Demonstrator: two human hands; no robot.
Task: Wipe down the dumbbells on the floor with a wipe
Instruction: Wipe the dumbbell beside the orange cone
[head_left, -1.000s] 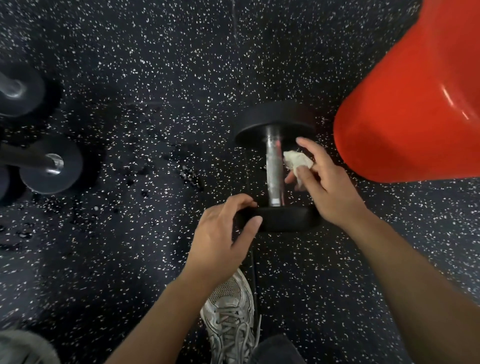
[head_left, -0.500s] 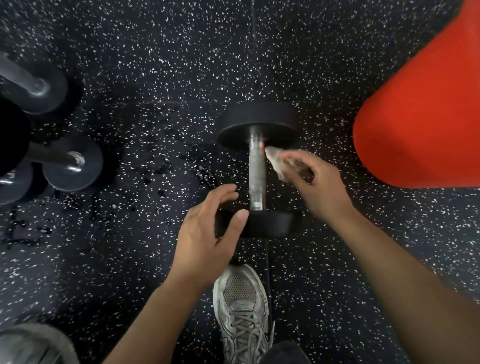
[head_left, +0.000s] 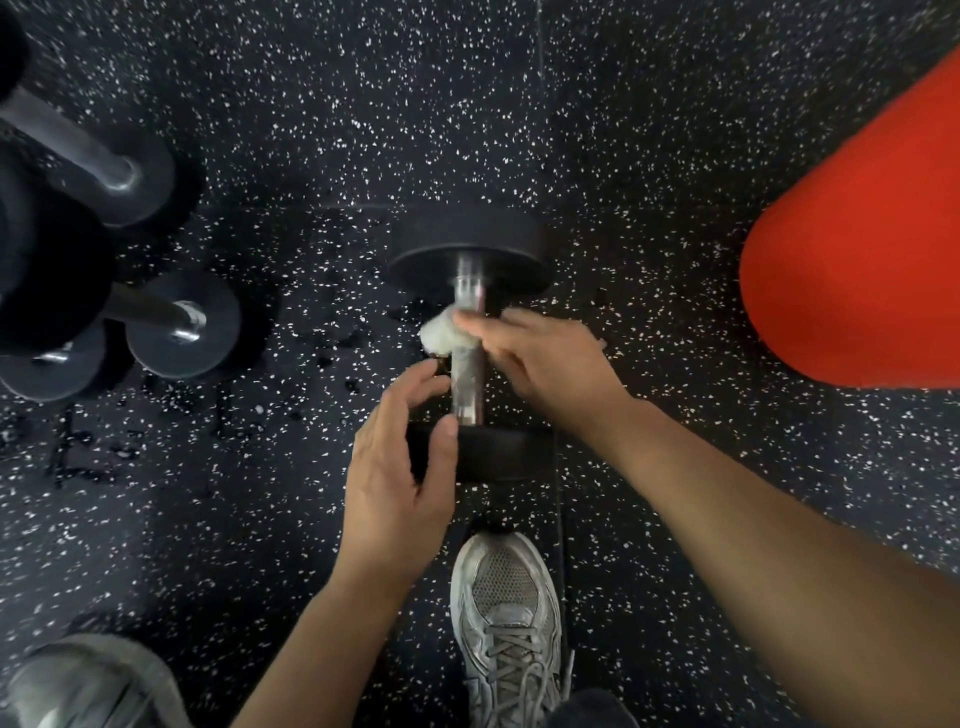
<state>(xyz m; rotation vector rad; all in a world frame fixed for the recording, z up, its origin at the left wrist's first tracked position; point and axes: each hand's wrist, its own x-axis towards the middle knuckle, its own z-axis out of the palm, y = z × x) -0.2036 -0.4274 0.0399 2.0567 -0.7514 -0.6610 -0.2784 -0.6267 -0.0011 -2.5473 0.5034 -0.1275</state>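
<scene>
Dumbbell (head_left: 469, 348) lies on the speckled floor (head_left: 623, 130) at centre frame, handle running top to bottom, one black head toward the top, the other just above a grey sneaker (head_left: 506, 613). Right hand (head_left: 545, 358) reaches in from the lower right and lies across the steel handle, fingers pressing a crumpled white wipe (head_left: 441, 335) against the bar; the wipe bulges out on the bar's left side. Left hand (head_left: 395, 467) is curled loosely at the near head, thumb on its rim, fingers spread and holding nothing; whether the fingertips touch the handle cannot be told through the blur.

Step in hand, as judged: wiping the handle, upper half. Next move likely calls for drawing the wipe along the bar toward the near head while the left hand steadies against rolling.

Other dumbbells (head_left: 171, 327) cluster at the left edge, apparently awaiting their turn. Red object (head_left: 857, 270) at right, well apart.
</scene>
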